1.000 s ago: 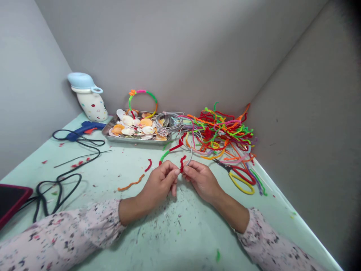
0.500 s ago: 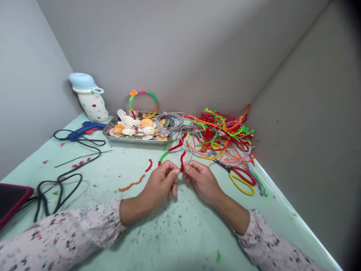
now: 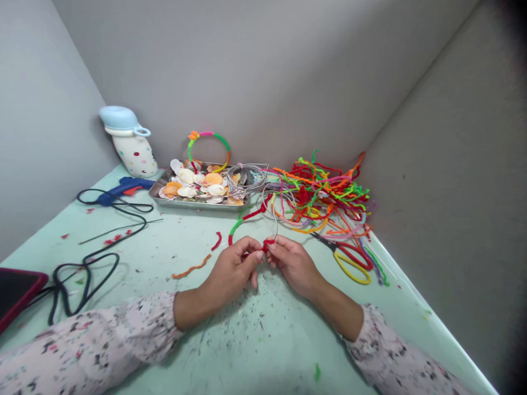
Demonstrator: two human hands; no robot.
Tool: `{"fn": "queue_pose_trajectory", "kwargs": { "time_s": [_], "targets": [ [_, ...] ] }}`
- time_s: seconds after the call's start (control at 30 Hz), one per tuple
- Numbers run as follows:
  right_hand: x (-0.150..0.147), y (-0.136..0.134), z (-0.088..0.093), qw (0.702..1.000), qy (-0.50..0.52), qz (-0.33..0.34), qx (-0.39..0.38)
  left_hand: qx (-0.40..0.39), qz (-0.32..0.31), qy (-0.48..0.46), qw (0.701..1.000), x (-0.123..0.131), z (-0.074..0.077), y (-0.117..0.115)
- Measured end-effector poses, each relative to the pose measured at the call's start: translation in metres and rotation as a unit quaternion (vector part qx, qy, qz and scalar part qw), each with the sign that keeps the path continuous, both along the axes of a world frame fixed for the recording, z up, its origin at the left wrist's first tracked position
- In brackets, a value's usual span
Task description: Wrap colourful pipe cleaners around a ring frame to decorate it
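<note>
Close together over the middle of the table, my left hand [image 3: 234, 266] and my right hand [image 3: 295, 265] both pinch a short red pipe cleaner [image 3: 267, 243]. It is bent over between my fingertips, around a grey wire [image 3: 276, 222] that rises from my right hand. From behind my left hand curves a loop section wrapped in green and red pipe cleaner [image 3: 237, 224], reaching toward the wire's upper end. The part of the loop inside my fingers is hidden. A short red piece [image 3: 216, 241] and an orange strand [image 3: 192, 268] lie left of my left hand.
Behind stands a metal tray [image 3: 197, 205] of shells, with a colourful ring [image 3: 228, 144] and coiled wire [image 3: 245, 189]. Tangled pipe cleaners [image 3: 329, 189] and scissors [image 3: 353, 266] lie right. Left are a blue glue gun [image 3: 119, 190], black cord [image 3: 88, 258], bottle [image 3: 134, 151] and red-edged device [image 3: 18, 293].
The red pipe cleaner's free end, which stood upright above my fingers, is now folded down at my right fingertips. My hands have hardly moved otherwise.
</note>
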State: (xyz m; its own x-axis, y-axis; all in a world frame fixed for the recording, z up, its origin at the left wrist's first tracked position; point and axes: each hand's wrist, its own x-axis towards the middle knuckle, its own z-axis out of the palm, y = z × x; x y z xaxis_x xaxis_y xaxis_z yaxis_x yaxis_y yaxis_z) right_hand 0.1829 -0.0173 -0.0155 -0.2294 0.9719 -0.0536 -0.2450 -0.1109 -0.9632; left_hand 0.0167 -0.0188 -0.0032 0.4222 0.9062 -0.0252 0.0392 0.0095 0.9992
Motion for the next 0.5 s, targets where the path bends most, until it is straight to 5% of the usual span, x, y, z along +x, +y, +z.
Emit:
{"fn": "queue_pose_trajectory", "kwargs": {
  "time_s": [0.5],
  "targets": [
    [-0.0014,-0.0006,-0.0002,0.999,-0.023,-0.028,0.016,-0.03,0.019,-0.018,0.999,0.0029,0.0023,0.0017]
  ]
}}
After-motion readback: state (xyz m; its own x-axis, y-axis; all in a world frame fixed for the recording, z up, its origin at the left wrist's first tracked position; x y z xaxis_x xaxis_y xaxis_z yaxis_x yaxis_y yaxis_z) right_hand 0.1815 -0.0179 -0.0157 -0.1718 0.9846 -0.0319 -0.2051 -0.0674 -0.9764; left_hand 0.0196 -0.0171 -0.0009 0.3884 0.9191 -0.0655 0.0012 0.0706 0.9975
